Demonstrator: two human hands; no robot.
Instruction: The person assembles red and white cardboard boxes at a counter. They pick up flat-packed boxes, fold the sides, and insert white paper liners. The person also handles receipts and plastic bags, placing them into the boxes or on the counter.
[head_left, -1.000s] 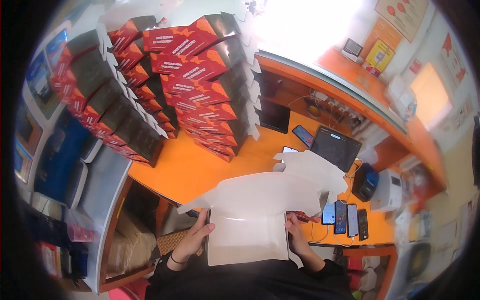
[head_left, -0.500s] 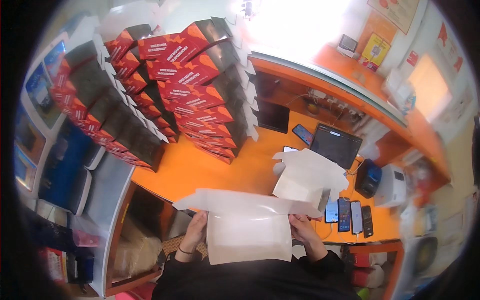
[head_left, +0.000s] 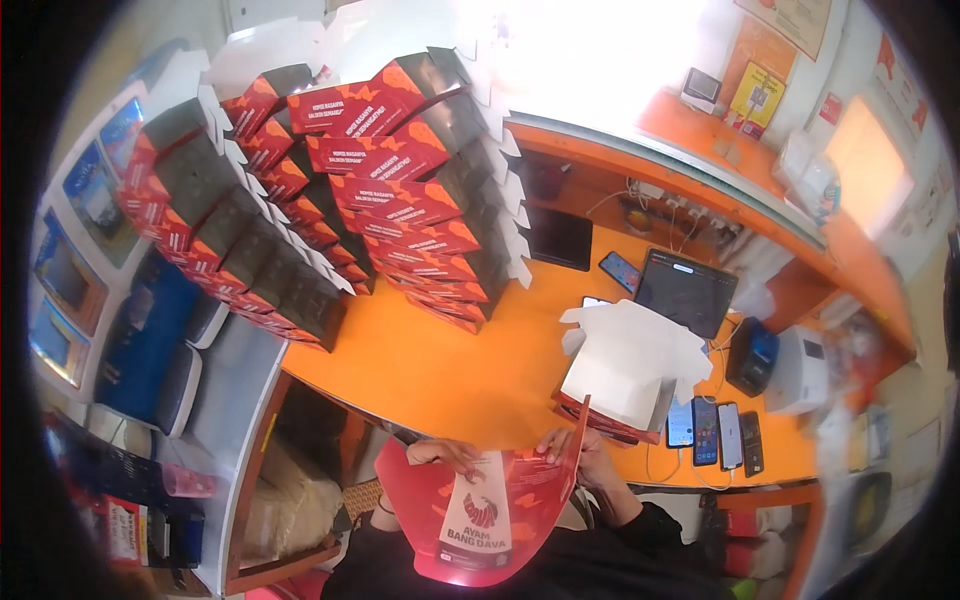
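Observation:
A red cardboard food box (head_left: 420, 525) with a white printed panel is before my body, its red outer side showing. My left hand (head_left: 445, 455) grips its upper left edge, fingers bent over onto the red face. At the right side, my right hand (head_left: 590, 460) holds the box by a raised flap; part of that hand is behind the flap. The box's white inside is mostly turned out of sight. Just beyond my right hand stands an open box (head_left: 630, 360) with white flaps, stacked on red ones.
Tall stacks of red boxes (head_left: 400, 200) and more boxes (head_left: 240, 240) stand on the orange table (head_left: 430, 370) at the far left. A tablet (head_left: 685, 292), several phones (head_left: 705, 430) with cables, a black device (head_left: 752, 355) and a white printer (head_left: 800, 368) are at the right.
The box has turned over from its white inside to its red outside, with one flap now upright at the right. Both hands have shifted onto its upper edge.

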